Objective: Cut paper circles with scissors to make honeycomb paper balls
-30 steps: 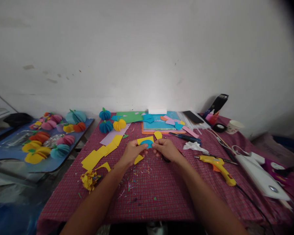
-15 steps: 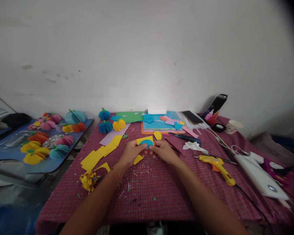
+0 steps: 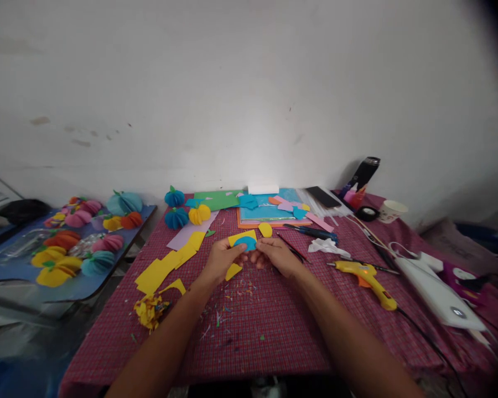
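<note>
Between my two hands is a blue paper circle (image 3: 245, 243), with a yellow paper piece (image 3: 236, 239) directly behind it. My left hand (image 3: 224, 260) is closed, its thumb pressing on the blue circle's lower left. At the circle's right edge, my right hand (image 3: 276, 256) is closed with thumb and fingers together on the paper. Whether the yellow piece is gripped along with the circle is partly hidden. A small yellow paper rounded shape (image 3: 265, 230) lies just beyond my right hand, and a yellow scrap (image 3: 233, 271) lies below the hands.
Yellow paper strips (image 3: 166, 266) and a crumpled yellow bundle (image 3: 149, 310) lie left. A glue gun (image 3: 367, 279), scissors (image 3: 313, 232), a white power bank (image 3: 437, 296) and a paper cup (image 3: 392, 211) are right. Paper pumpkins (image 3: 58, 268) cover the blue side table (image 3: 8, 265).
The blue circle has tilted up and shows a rounder face. My right hand's fingers have shifted at its right edge. The whole view has moved slightly.
</note>
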`<state>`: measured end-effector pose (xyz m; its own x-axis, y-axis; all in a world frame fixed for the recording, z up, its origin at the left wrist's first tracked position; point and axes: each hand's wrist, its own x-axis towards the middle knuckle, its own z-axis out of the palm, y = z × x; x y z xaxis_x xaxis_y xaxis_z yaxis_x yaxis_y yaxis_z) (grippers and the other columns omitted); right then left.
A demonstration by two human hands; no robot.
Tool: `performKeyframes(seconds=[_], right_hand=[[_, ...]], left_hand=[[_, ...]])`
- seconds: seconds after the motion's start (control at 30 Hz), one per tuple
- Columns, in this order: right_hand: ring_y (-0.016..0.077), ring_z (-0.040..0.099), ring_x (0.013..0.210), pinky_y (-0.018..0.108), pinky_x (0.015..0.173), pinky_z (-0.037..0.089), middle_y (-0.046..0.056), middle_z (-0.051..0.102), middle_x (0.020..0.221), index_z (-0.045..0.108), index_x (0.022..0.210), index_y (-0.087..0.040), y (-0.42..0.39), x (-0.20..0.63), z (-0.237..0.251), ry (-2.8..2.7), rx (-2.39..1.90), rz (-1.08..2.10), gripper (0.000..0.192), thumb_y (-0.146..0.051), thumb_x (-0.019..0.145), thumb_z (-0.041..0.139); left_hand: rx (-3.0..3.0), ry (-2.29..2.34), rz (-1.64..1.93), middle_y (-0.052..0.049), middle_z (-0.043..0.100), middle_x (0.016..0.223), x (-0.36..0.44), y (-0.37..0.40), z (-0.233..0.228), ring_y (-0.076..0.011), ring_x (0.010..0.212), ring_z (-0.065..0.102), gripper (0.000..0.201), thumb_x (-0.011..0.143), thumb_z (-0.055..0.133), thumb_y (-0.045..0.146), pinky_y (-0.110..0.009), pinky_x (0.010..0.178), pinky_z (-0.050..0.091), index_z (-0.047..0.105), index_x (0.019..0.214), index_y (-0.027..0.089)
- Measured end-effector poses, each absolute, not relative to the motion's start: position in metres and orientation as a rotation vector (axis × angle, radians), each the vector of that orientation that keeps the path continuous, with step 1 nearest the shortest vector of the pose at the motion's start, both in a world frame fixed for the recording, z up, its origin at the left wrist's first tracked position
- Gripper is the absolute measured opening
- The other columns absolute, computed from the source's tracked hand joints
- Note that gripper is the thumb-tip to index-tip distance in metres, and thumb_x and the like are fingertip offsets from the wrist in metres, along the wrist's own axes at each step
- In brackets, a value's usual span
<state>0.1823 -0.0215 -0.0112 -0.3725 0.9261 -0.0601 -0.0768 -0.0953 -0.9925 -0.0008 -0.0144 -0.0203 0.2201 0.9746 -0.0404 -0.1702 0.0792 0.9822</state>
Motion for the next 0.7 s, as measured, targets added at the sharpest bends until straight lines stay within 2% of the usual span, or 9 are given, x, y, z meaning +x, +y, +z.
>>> performKeyframes(seconds=[0.13,0.33,0.7], right_hand=[[0.0108,0.06,0.049,0.02,0.046,0.043,0.003,0.069,0.067,0.062,0.08,-0.016,-0.0229,0.1838,-0.0076,-1.389,-1.005,1.525,0.039,-0.053,0.087,0.053],[0.0093,0.057,0.05,0.021,0.05,0.044,0.001,0.067,0.067,0.06,0.07,-0.016,-0.0232,0.1815,-0.0115,-1.526,-1.025,1.377,0.035,-0.049,0.082,0.063],[0.0099,0.057,0.048,0.022,0.049,0.043,0.001,0.067,0.065,0.06,0.069,-0.017,-0.0217,0.181,-0.0142,-1.542,-1.079,1.346,0.034,-0.048,0.083,0.061]], left_hand=[[1.129,0.961,1.087,-0.005,0.068,0.069,-0.0001,-0.0144,-0.0204,-0.0137,0.055,0.061,0.037,0.069,0.077,0.039,-0.024,0.048,0.048,0.067,0.09,0.01],[1.134,0.93,1.071,-0.006,0.068,0.07,-0.0002,-0.0147,-0.0211,-0.0129,0.055,0.06,0.035,0.071,0.076,0.038,-0.024,0.048,0.048,0.067,0.089,0.01],[1.122,0.918,1.04,-0.006,0.068,0.071,0.0012,-0.0163,-0.017,-0.0124,0.055,0.06,0.034,0.071,0.076,0.037,-0.023,0.049,0.046,0.068,0.091,0.01]])
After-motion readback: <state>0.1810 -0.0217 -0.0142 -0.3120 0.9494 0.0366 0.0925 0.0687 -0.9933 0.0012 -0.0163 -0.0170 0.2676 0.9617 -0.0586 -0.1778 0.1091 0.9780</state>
